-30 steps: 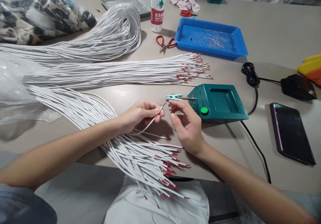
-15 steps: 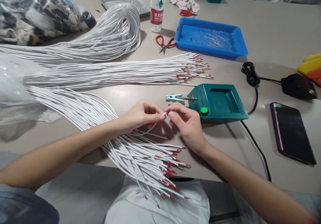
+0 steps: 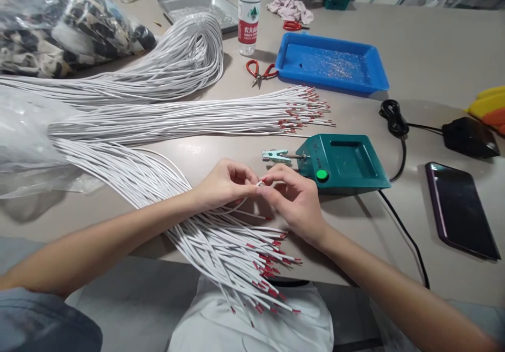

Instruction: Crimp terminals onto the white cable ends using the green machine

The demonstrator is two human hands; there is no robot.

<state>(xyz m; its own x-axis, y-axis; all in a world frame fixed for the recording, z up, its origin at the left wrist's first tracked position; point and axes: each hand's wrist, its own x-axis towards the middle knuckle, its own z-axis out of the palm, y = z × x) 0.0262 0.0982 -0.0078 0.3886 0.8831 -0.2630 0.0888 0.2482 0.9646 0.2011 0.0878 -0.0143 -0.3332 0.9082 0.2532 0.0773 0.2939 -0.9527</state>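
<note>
Between my left hand (image 3: 226,183) and my right hand (image 3: 294,197), the end of a white cable (image 3: 260,183) with a red tip is pinched. Both thumbs press close together there, and the fingertips partly hide the tip. Below my hands a fan of white cables (image 3: 221,247) with red ends lies across the table edge. Just beyond my right hand stands a green device (image 3: 343,165) with a round green button and a small pale green clip (image 3: 276,156) on a rod at its left side.
A second bundle of white cables (image 3: 189,118) and a coiled bundle (image 3: 185,52) lie behind. Farther back are red-handled snips (image 3: 258,73), a blue tray (image 3: 331,86) with scraps and a water bottle (image 3: 248,28). At right lie a phone (image 3: 461,210) and a black adapter (image 3: 469,137).
My right hand's thumb and fingers have shifted slightly left, closer to my left thumb, covering more of the cable end. The whole view has shifted slightly.
</note>
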